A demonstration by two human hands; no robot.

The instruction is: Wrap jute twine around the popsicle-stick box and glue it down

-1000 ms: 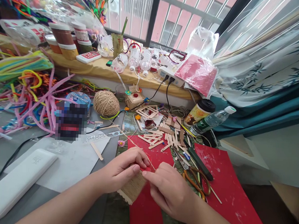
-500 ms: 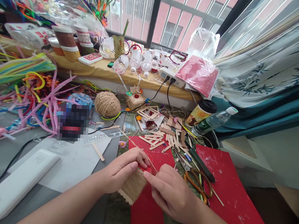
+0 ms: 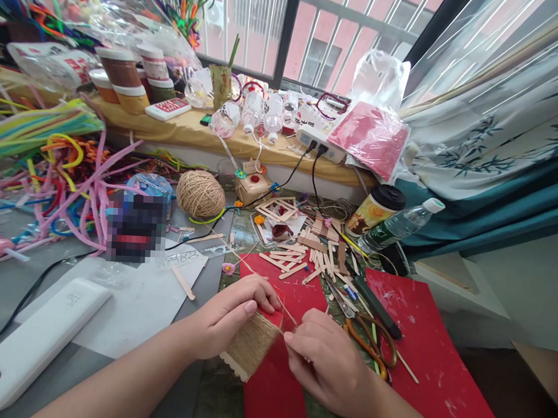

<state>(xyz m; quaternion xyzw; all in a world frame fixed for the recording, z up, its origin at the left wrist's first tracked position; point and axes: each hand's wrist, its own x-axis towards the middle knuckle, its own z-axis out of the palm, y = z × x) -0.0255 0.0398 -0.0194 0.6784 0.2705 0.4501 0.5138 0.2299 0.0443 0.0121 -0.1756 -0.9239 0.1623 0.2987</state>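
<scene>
My left hand (image 3: 236, 316) is closed round the upper end of a small twine-wrapped piece (image 3: 252, 345), which has a pale scalloped lower edge and a red patch at its top. Jute twine (image 3: 288, 310) stretches from this piece to my right hand (image 3: 325, 358), whose thumb and forefinger pinch it just off the piece's right corner. Part of the twine is hidden behind my fingers. Further back sits the ball of jute twine (image 3: 201, 195), and a strand from that side runs toward my left hand.
Red card (image 3: 274, 389) lies under my hands, with more red card (image 3: 440, 354) to the right. Scissors (image 3: 370, 345) and a pile of craft sticks (image 3: 321, 252) are close to my right hand. A white power bank (image 3: 42, 340), pipe cleaners (image 3: 97, 199) and a water bottle (image 3: 399, 226) stand or lie around.
My right hand has drawn back a little to the right from the wrapped piece, and the twine between them now shows. My left hand has stayed in place.
</scene>
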